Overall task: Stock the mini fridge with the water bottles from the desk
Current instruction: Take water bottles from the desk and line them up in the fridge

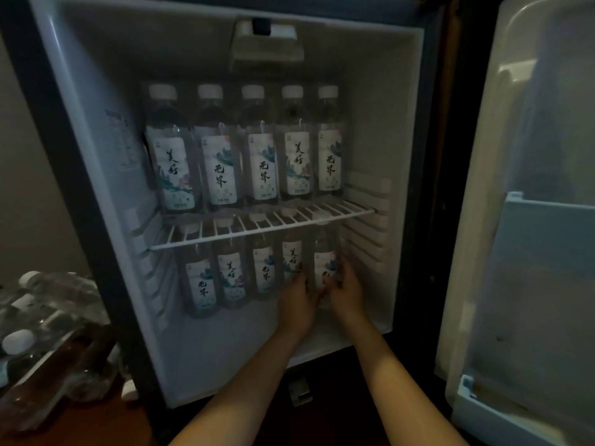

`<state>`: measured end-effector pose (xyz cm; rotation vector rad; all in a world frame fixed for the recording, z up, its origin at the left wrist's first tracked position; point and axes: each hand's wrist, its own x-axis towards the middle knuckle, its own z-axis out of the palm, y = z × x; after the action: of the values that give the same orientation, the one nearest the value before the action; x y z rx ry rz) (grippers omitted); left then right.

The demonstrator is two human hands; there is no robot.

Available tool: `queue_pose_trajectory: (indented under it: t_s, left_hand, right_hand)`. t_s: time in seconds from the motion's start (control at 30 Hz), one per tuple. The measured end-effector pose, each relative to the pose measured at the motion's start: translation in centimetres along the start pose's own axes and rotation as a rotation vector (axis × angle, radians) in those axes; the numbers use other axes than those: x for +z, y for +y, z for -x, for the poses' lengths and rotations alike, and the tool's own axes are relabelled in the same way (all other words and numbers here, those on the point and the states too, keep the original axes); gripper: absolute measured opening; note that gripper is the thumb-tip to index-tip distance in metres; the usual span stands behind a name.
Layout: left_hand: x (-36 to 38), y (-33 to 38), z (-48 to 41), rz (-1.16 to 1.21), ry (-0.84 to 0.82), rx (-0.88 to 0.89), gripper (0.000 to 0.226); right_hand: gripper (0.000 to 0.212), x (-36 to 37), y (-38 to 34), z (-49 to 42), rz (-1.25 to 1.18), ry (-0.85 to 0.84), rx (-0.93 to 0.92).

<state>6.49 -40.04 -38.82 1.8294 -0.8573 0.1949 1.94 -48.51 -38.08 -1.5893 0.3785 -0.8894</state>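
Observation:
The mini fridge [96, 130] stands open in front of me. Several labelled water bottles [222, 162] stand upright in a row on its white wire shelf [351, 209]. Below, several more bottles [231, 278] stand on the fridge floor. Both hands hold the rightmost lower bottle [324, 259]. My left hand [297, 300] grips its left side, and my right hand [349, 289] grips its right side. The bottle's base is hidden behind my hands.
The fridge door [534, 220] hangs open at the right, with door shelves [547, 207]. At the lower left, a plastic-wrapped pack of water bottles [48, 317] lies on a brown surface [74, 423]. A pale wall [29, 204] is left of the fridge.

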Motion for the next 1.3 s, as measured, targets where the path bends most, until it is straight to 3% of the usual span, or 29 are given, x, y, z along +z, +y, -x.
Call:
queue_pose_trajectory:
  t_s: [0.13, 0.4, 0.7, 1.03, 1.13, 1.3]
  left_hand:
    - [-0.3, 0.0, -0.9, -0.025, 0.069, -0.036, 0.035]
    - [-1.1, -0.6, -1.6, -0.009, -0.163, -0.039, 0.054]
    - [-1.8, -0.3, -1.7, 0.033, -0.246, -0.162, 0.058]
    - [-5.1, 0.6, 1.2, -0.036, -0.228, -0.215, 0.05]
    - [-6.8, 1.2, 2.6, -0.047, -0.174, -0.224, 0.046]
    - [-9.8, 1.6, 6.5, 0.019, -0.081, -0.251, 0.033]
  right_hand:
    - [0.052, 0.6, 0.5, -1.6, 0.111, -0.029, -0.015]
    - [0.056, 1.1, 0.7, -3.7, 0.17, -0.057, -0.047]
    - [0.057, 1.6, 0.5, -5.2, 0.317, -0.081, -0.029]
    - [0.042, 2.3, -2.8, -1.8, 0.641, 0.107, 0.065]
    - [0.03, 2.9, -3.7, 1.3, 0.514, 0.032, 0.039]
    - [0.02, 4.7, -5.3, 6.4, 0.424, -0.346, 0.113]
